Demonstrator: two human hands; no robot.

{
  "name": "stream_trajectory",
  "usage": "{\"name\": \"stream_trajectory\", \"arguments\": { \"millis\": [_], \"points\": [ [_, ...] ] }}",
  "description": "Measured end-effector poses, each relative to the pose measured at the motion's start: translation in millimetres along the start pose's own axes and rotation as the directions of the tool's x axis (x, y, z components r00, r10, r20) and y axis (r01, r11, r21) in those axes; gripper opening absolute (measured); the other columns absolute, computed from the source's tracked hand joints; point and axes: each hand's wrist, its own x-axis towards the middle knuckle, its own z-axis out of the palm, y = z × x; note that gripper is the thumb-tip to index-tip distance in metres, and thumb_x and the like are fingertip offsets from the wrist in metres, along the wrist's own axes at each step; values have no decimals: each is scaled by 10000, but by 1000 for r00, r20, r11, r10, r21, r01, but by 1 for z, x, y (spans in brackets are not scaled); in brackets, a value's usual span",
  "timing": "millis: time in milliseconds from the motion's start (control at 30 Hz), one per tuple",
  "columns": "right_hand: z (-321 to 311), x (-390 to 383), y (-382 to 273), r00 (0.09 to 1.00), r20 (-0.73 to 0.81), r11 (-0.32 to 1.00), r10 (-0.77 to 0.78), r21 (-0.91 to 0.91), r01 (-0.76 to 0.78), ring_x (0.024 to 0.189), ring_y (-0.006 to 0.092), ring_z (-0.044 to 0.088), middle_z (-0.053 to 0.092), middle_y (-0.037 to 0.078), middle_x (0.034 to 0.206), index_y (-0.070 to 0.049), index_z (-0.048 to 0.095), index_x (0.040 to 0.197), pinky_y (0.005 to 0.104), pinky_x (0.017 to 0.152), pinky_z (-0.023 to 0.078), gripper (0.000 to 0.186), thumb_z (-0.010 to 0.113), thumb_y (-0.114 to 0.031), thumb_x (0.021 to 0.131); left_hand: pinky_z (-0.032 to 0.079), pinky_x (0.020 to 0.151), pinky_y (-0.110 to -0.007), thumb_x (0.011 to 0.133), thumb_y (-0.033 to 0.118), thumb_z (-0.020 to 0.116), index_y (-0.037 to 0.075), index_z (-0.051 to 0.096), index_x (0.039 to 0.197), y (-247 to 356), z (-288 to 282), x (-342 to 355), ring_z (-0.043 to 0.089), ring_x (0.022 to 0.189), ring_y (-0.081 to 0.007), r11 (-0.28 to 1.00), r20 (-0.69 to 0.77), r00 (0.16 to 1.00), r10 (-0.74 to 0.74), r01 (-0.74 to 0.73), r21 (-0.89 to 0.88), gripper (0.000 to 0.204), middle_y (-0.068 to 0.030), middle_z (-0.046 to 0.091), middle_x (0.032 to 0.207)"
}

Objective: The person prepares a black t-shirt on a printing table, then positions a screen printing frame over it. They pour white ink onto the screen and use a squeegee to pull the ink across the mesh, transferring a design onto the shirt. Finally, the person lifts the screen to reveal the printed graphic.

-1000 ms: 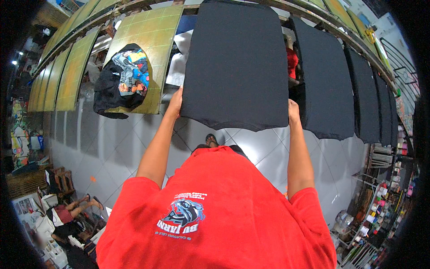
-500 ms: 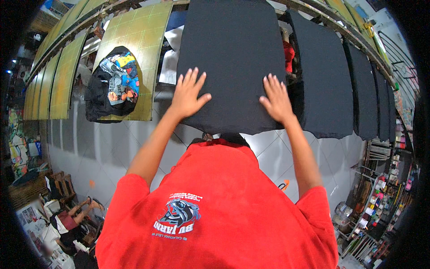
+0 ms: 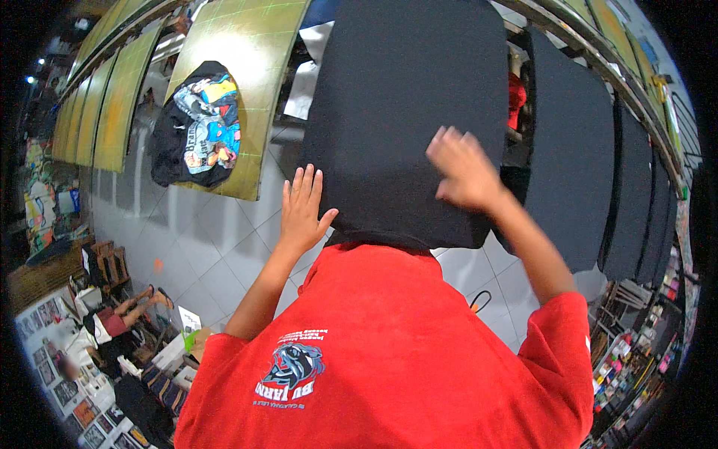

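Left hand (image 3: 303, 213), lightly spread, had shifted to the eight-o'clock edge of black cloth (image 3: 404, 90) lying twelve o'clock ahead, while the blurred right hand (image 3: 467, 176), fingers extended, probably needed flat, even strokes near four.

- A bright red T-shirt (image 3: 441, 359), roomy across the front
- Short sleeves (image 3: 555, 325) in the same red
- A dark, blue-grey emblem (image 3: 294, 364) on the chest's left side (some curling creature, by my eye), with white lettering (image 3: 284, 391)
- Left hand (image 3: 303, 212) and right hand (image 3: 470, 178), both bare
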Motion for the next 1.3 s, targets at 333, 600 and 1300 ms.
{"name": "stream_trajectory", "arguments": {
  "millis": [333,600,1300],
  "points": [
    [-8,139,-122,855,-382,851,-349,254,461,1367,396,305,344,259,1447,60,331,1399,538,1125,199,997,557,-668,757,194,1128,-502,916,341,520,8,254,1466,-33,10,-14,191,1412,-402,917,-107,993,-51,4,-398,695,-184,223,1536],
    [-6,199,48,790,-429,894,439,297,-336,1391,368,269,312,212,1488,0,354,1407,500,1109,239,695,542,-424,889,359,1056,-391,912,217,558,10,457,1349,-112,-20,-89,444,1287,-346,745,-17,986,-165,113,-657,494,-193,445,1407],
    [97,-3,-157,95,-121,126,988,281,-951,1405,381,228,213,181,1543,-81,261,1484,567,1097,196,660,329,-505,984,332,1045,-472,809,327,675,65,489,1286,-331,-144,29,417,1247,-393,972,-498,849,-175,229,49,576,-213,458,1322]
  ]
}}
